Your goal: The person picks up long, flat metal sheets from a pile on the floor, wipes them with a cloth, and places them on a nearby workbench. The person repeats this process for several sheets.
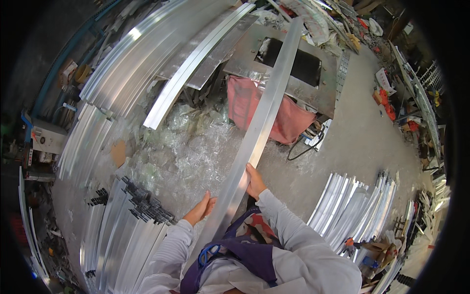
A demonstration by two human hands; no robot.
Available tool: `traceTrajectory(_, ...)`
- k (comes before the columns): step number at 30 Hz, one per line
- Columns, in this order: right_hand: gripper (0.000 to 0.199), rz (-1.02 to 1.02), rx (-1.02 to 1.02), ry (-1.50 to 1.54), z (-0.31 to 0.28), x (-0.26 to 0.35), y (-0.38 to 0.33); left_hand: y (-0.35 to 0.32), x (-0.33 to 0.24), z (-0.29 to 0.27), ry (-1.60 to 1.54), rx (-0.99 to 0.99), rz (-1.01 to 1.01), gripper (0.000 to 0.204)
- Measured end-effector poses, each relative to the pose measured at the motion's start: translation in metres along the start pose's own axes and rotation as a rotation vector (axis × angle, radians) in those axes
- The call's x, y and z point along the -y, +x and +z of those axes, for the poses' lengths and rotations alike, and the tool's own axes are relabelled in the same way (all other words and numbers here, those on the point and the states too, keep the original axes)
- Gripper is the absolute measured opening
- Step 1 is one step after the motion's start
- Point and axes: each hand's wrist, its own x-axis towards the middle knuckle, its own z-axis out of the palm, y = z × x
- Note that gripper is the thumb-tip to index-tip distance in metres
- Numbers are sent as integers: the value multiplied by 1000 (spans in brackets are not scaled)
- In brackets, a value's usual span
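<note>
A long silvery metal profile [254,122] runs from beside my body up across the middle of the head view. Its far end lies over a metal work table [240,56]. My right hand [255,182] grips the profile's right edge, thumb on the upper face; the other fingers are mostly hidden beneath. My left hand [198,209] is at the profile's left edge, lower down, with thumb and fingers apart. Whether its fingertips touch the metal is hard to see.
Long metal profiles [142,54] lie stacked at the upper left. Bundled profiles [125,235] are at the lower left, more bundles [347,201] at right. Crumpled clear plastic film [181,142] covers the floor ahead. A red cloth [289,120] hangs from the work table.
</note>
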Motion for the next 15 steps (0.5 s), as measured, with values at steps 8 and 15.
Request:
traceTrajectory(8, 44, -111, 20, 39, -7, 26, -8, 0, -51, 79, -145, 87, 6, 75)
traceTrajectory(15, 44, -288, -247, -93, 18, 26, -27, -24, -77, 79, 454, -384, 261, 56)
